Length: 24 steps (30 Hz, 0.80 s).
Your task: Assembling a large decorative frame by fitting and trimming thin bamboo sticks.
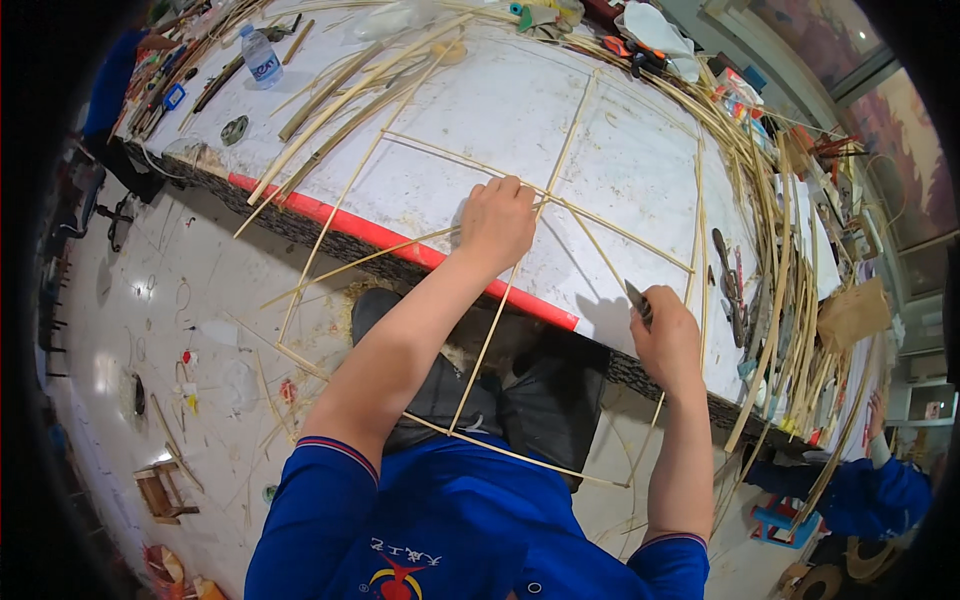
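A large frame of thin bamboo strips [620,235] lies partly on the white work table, its near part reaching over the edge above my lap. My left hand [497,220] is closed on the strips close to where they cross at the middle; its fingertips are partly hidden. My right hand [667,340] grips a small knife [637,300], whose dark blade points up and to the left. The blade is beside the lower end of a slanting bamboo strip [597,243] that runs down from the crossing. Whether blade and strip touch, I cannot tell.
Bundles of bamboo strips [775,300] line the table's right side, with pliers [733,290] close by. A water bottle [261,58] stands at the far left. Red tape [370,232] runs along the table's front edge. A person in blue [880,495] is at the right.
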Available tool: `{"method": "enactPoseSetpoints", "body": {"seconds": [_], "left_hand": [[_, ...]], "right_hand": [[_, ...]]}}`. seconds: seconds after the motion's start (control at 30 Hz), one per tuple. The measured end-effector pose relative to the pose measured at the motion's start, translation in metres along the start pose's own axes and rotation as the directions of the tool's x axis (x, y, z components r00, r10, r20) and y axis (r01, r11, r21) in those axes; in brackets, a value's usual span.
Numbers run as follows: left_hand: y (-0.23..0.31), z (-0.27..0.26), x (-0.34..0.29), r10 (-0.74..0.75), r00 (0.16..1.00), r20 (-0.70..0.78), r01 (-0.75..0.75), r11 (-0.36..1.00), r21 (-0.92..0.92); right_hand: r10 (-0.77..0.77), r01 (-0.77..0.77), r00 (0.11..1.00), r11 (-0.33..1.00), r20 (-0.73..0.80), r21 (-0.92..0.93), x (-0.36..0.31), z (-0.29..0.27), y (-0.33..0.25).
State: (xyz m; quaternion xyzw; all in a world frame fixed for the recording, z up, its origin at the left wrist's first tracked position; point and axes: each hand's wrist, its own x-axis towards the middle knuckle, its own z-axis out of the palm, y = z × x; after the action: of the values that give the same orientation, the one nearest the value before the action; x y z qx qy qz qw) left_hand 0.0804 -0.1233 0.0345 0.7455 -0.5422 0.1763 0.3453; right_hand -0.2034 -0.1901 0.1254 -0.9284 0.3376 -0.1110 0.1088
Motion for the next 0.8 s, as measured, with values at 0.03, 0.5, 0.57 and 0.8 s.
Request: {"method": "enactPoseSetpoints", "body": {"seconds": [0.03, 0.5, 0.57, 0.8], "left_hand": [[0.004, -0.01, 0.001, 0.0, 1.0, -0.005, 0.0, 1.0, -0.001], [0.037, -0.131, -0.003, -0.542, 0.756, 0.367, 0.361, -0.123, -0.925], [0.032, -0.166, 0.004, -0.623, 0.751, 0.217, 0.197, -0.102, -0.975], [-0.044, -0.309, -0.001, -0.599, 0.783, -0.169, -0.187, 0.033, -0.982]], "right_hand": [[0.009, -0.009, 1.0, 1.0, 0.015, 0.019, -0.003, -0.003, -0.006], [-0.246, 0.236, 0.969, 0.905, -0.019, 0.353, -0.005, -0.031, -0.095], [-0.1, 0.076, 0.995, 0.836, 0.014, 0.544, -0.004, -0.04, -0.098], [-0.203, 0.003, 0.899, 0.89, 0.389, 0.456, 0.007, -0.031, -0.072]]}}
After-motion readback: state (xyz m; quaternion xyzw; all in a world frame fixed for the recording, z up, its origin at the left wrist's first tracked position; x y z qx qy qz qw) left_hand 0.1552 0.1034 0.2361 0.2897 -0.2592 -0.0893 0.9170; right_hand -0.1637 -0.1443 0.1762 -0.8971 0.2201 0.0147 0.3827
